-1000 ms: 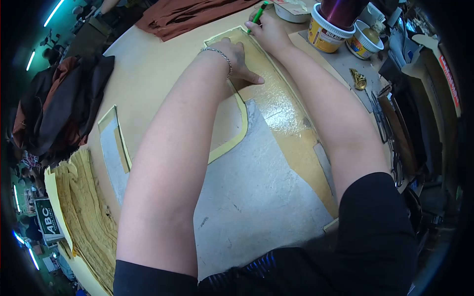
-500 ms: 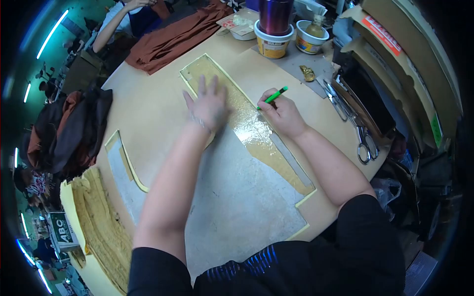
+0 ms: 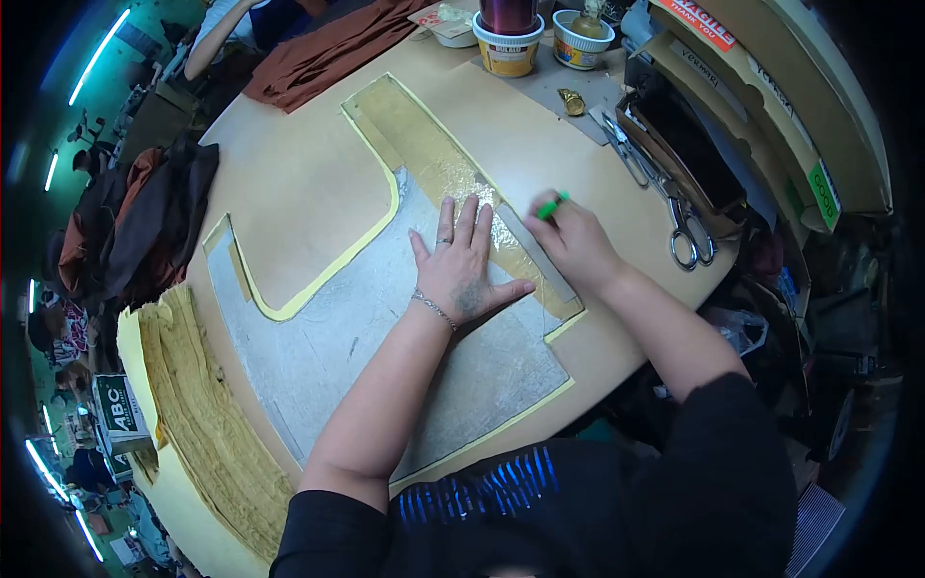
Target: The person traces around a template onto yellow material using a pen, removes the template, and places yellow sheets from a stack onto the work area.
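Observation:
My left hand lies flat with fingers spread on a grey pattern template, pressing near its shiny, tape-covered tan strip. A pale yellow sheet peeks out along the template's edges from underneath. My right hand grips a green pen beside the template's right edge, close to a narrow grey strip. The pen's tip is hidden by my fingers.
Metal scissors lie at right beside a dark open box. Two tubs, one a yellow-and-white tub, stand at the back. Stacked yellow material lies left, with brown cloth behind. Another person's arm shows at top left.
My left hand has slid down the template from the upper strip towards its middle. My right hand has moved with the pen along the right edge, towards me. The camera view has shifted.

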The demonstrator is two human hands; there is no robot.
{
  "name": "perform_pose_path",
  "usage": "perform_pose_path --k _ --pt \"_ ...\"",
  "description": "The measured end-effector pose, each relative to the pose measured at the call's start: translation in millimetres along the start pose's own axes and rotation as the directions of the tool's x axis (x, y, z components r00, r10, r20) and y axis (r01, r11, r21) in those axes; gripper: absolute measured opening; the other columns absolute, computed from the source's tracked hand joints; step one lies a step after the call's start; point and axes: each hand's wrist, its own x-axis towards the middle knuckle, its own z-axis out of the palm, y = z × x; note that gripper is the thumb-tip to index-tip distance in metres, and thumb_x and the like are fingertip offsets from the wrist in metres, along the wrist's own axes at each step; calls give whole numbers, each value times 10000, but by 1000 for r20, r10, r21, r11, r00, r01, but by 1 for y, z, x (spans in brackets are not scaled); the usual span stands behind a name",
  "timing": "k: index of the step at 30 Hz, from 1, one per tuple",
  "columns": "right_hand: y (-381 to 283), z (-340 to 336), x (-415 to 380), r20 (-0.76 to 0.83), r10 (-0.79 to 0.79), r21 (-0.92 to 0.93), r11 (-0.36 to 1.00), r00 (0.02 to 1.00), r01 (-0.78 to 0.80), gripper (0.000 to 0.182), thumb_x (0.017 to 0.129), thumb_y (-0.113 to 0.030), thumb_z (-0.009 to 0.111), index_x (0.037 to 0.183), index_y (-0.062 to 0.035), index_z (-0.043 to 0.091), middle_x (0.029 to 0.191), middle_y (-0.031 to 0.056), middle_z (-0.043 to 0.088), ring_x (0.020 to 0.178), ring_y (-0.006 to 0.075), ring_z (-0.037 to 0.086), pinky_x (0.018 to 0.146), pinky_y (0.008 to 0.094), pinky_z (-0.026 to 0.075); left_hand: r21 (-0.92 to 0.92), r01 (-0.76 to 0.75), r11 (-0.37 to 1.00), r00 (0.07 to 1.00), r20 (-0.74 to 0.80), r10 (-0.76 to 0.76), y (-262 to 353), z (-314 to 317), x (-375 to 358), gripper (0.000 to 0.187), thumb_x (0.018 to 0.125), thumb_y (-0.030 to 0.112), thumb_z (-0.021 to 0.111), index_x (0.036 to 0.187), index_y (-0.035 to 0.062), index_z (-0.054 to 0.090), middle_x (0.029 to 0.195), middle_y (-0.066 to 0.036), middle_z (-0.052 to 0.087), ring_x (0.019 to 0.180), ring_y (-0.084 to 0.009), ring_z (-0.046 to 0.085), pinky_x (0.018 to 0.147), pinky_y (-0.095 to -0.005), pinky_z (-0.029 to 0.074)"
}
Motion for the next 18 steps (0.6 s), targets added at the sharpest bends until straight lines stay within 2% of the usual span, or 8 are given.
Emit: perform_pose_path --k 2,5,9,12,15,17,18 --pt "-2 -10 -15 52 73 92 993 996 -78 125 777 -139 543 819 -31 495 735 152 544 684 332 538 604 374 424 -3 7 1000 1000 8 -7 1 1 -1 1007 584 682 515 1298 47 195 1367 -120 144 1267 -314 101 888 -645 148" --pt "8 6 15 -14 -22 45 999 1000 23 148 770 -148 552 834 -27 494 741 159 554 687 341 545 601 385 426 17 7 1000 1000 12 -7 2 2 -1 1007 584 678 515 1299 49 190 1367 -119 145 1269 -309 99 892 -643 143" --pt "25 48 87 -90 -5 55 998 996 10 215 778 -217 530 864 -24 490 750 166 564 714 347 549 620 407 433 18 16 1000 1000 -6 -16 2 5 -1 1008 580 676 518 1298 46 195 1365 -119 153 1269 -306 100 893 -641 142" --pt "27 58 100 -106 10 -13 1000 994 -11 238 786 -242 515 867 -20 488 755 173 561 720 354 547 636 414 433 8 18 1000 1000 -6 -18 3 5 -3 1008 579 675 520 1298 45 198 1366 -117 153 1268 -305 101 893 -640 143" --pt "14 30 46 -62 37 -20 999 997 -38 235 782 -233 531 856 -14 492 754 180 558 713 351 548 632 402 433 5 16 1000 1000 -4 -16 2 5 -1 1011 574 672 527 1298 48 198 1367 -109 153 1269 -301 100 894 -639 144" --pt "-7 -4 -14 10 107 -101 989 994 -105 207 778 -200 548 836 -9 494 737 178 553 697 337 555 614 382 434 4 18 1000 1000 -7 -17 1 7 -1 1008 573 670 531 1298 52 202 1367 -107 157 1269 -298 101 893 -639 145" --pt "-12 -18 -40 28 90 -64 994 996 -88 185 776 -180 552 828 -12 496 728 171 551 686 328 556 605 373 433 4 19 1000 1000 -12 -19 0 8 -1 1007 572 669 533 1298 53 203 1367 -107 160 1270 -296 101 893 -639 146"
